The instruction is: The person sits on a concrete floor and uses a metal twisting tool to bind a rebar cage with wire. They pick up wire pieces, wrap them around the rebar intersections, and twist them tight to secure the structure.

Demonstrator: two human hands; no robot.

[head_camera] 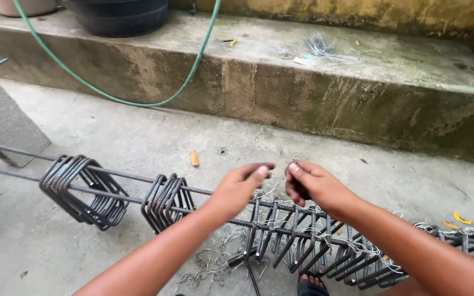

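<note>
Right under you, your sandalled toes [310, 284] poke out beneath the rebar cage [303, 235], with loose scraps of tie wire [209, 266] scattered on the concrete floor [138, 137] just beside them. Your left hand [241, 185] hovers above the cage with fingers stretched out flat and thumb tucked against them, gripping nothing you can see. Your right hand [309, 183] sits just beside it, fingertips pinched together near the left fingertips; a thin bit of wire may be between them, but it's too fine to tell. Below both hands, the long bars run left to right, with tied stirrups crowded under your right forearm. Further left, two untied bundles of stirrups [80, 189] hang on the bars, well apart from your hands. A concrete block [1, 120] props the bars at the far left. Beyond, a concrete step [303, 93] carries a green hose [193, 66], a dark tub [117, 15] and a bunch of wire pieces [322, 46].
</note>
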